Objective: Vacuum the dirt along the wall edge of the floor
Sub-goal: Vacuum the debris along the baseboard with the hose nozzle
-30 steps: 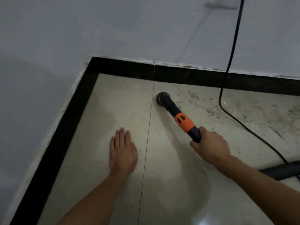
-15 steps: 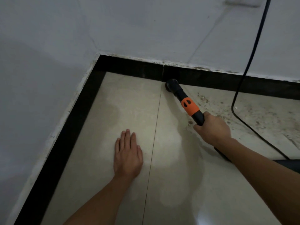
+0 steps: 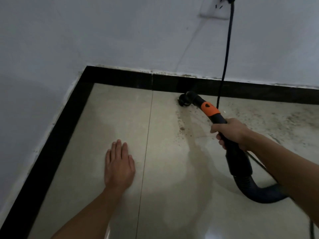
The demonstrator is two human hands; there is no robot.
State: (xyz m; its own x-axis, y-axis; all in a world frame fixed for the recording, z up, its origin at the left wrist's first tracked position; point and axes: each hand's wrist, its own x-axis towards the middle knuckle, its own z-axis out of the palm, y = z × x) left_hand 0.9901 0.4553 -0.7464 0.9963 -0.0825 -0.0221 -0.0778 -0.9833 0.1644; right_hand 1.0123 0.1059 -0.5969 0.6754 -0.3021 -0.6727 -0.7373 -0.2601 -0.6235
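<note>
My right hand [image 3: 231,133] is wrapped round the black vacuum wand [image 3: 218,119], fingers curled fully under it and thumb over the top, just behind the orange collar [image 3: 210,109]. Ahead of the collar the wand bends down to the round nozzle [image 3: 185,100], which sits on the floor [image 3: 172,187] right at the foot of the black skirting [image 3: 250,91] along the far wall [image 3: 138,40]. Behind my grip the wand widens into a thick cuff, and the ribbed hose [image 3: 255,193] curves from it across the tile and passes under my forearm.

The dirt [image 3: 269,118] lies as grey-brown specks and smears on the tile to the right of the nozzle, along the skirting, with a thinner trail of crumbs running from the nozzle towards me.

My left hand [image 3: 119,168] lies flat on the floor, palm down, fingers straight and together, holding nothing, just left of a grout line [image 3: 146,152].

A black power cord [image 3: 226,57] hangs from a wall socket [image 3: 217,10] and drops to the floor just behind the orange collar.
</note>
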